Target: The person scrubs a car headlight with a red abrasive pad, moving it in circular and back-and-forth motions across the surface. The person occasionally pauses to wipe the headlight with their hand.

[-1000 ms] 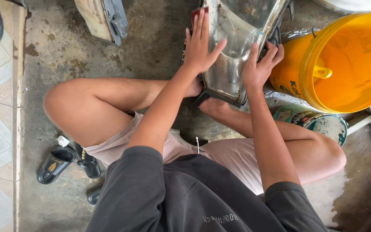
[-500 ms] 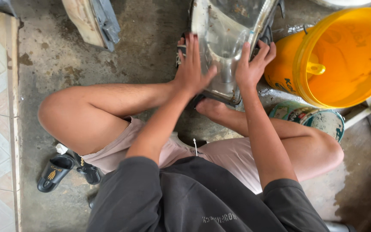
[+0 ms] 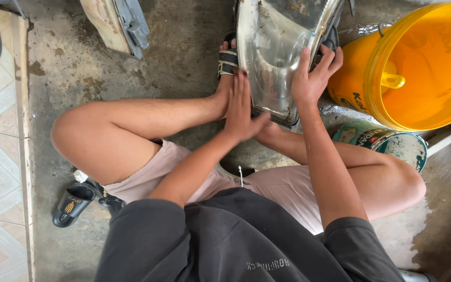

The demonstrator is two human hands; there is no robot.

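**A:** so what's around the headlight, any cans or tubs?

**B:** yeah, a round paint can (image 3: 387,143) with a green-and-white printed label stands by the right knee, lid shut. Just behind it a big yellow bucket (image 3: 418,68) with dark lettering on its side, lying tipped so its mouth faces up at the camera; only a yellow spout-like bit shows inside.

**A:** and the headlight itself?

**B:** the clear headlight lens (image 3: 277,57) stands on the concrete floor (image 3: 184,47) between the feet, long axis running away from the person, narrow end toward them.

**A:** hands?

**B:** left hand (image 3: 240,107) flat, fingers together, pressed on the lens's left edge. Right hand (image 3: 314,78) gripping the right edge, fingers spread.
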